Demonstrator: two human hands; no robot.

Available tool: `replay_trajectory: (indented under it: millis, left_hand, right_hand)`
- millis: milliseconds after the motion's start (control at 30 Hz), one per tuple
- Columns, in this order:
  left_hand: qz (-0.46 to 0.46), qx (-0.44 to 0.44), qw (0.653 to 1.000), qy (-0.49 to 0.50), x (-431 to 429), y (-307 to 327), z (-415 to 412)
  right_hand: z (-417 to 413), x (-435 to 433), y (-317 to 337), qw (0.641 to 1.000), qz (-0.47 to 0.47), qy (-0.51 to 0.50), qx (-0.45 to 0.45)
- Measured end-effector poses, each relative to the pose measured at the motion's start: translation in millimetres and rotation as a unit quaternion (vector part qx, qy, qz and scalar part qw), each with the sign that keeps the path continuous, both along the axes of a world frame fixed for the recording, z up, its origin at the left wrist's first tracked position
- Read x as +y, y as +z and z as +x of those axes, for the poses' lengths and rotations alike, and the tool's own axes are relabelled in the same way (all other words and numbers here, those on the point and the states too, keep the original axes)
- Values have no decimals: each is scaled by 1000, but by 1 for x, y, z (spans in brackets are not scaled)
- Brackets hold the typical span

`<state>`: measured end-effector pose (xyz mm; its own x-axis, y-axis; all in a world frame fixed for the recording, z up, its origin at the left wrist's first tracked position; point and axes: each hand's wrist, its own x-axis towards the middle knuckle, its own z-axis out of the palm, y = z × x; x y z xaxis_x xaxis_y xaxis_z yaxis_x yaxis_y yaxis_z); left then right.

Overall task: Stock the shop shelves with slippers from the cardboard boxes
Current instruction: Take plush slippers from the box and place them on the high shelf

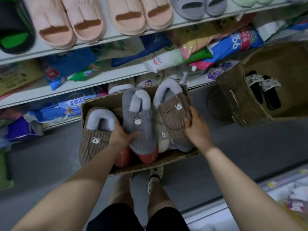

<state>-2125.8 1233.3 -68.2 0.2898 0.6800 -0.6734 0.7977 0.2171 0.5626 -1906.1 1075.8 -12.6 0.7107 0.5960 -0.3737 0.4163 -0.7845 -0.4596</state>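
An open cardboard box (98,104) stands on the floor below the shelves, holding plush slippers. My left hand (120,135) grips a grey corduroy slipper (141,120) with a bear face, and its back touches a brown bear slipper (95,137) at the box's left side. My right hand (196,125) holds a second brown bear slipper (173,112) by its toe end, raised over the right of the box. A cream rabbit slipper (164,139) and red soles (148,157) lie underneath.
The top shelf (116,35) carries pink slides (70,22), grey slippers (196,7) and a black-green one (13,29). Lower shelves hold packaged goods. A second cardboard box (241,100) with black studded sandals (265,90) stands at right. My feet are behind the box on grey floor.
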Motion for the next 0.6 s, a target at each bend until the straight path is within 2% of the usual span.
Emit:
replay_trajectory:
  millis: [33,100,200,400,500,533,600]
  left_hand:
    - [-50,-35,997,42,-1,0,3]
    - [-140,-64,986,66,-7,6,12]
    - [-74,-33,995,54,-17,17,20]
    - [115,-61,986,105,-16,60,-22]
    - [134,-54,983,116,-9,72,-43]
    - [129,-50,983,117,-8,74,-48]
    - [117,-43,985,120,-11,73,-54]
  right_hand:
    - [-1,2,-1,1000,-11,17,1]
    - [-4,3,-3,999,-21,49,-3]
    - [-10,-1,-4,998,-14,65,-3]
    - [-37,1,2,994,53,73,67]
    - [-60,16,-12,978,62,80,183]
    - [-64,19,-19,977,46,94,184]
    - [-61,19,-32,985,23,109,130]
